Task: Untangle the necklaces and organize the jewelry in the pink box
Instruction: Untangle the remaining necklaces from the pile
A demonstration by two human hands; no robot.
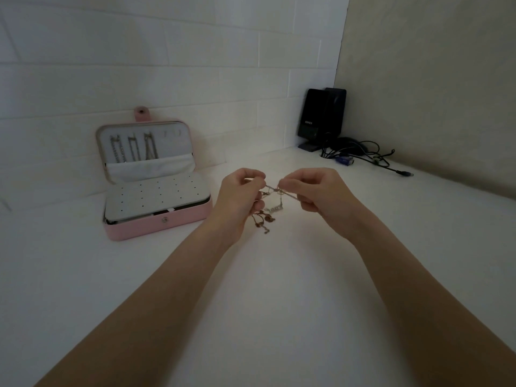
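**Both hands pinch a tangled chain above the worktop**

Both forearms reach forward from the lower edge of the view and converge near the centre. The left hand [242, 199] is held with its back toward the camera, fingers [251, 174] curled, thumb and forefinger pinching one end of a short taut stretch of chain. The right hand [318, 192] mirrors it, its curled fingers pinching the other end, so the two pinch points sit close together with only a small span of chain between them.

The white worktop [251, 303] lies open in front of and below the hands, with bare surface to either side of the forearms. It ends at a white brick wall behind and a beige wall on the right.

The tangled necklaces [269, 208] hang from the pinch points, mostly under the left hand's fingers, with pendants dangling lowest; whether they touch the worktop cannot be told.

The pink jewelry box [156, 219] stands open to the left of the hands, well apart, its lid leaning on the wall with several chains [134, 148] hung inside.

A black speaker [321, 118] and loose cables [371, 156] occupy the far right corner.
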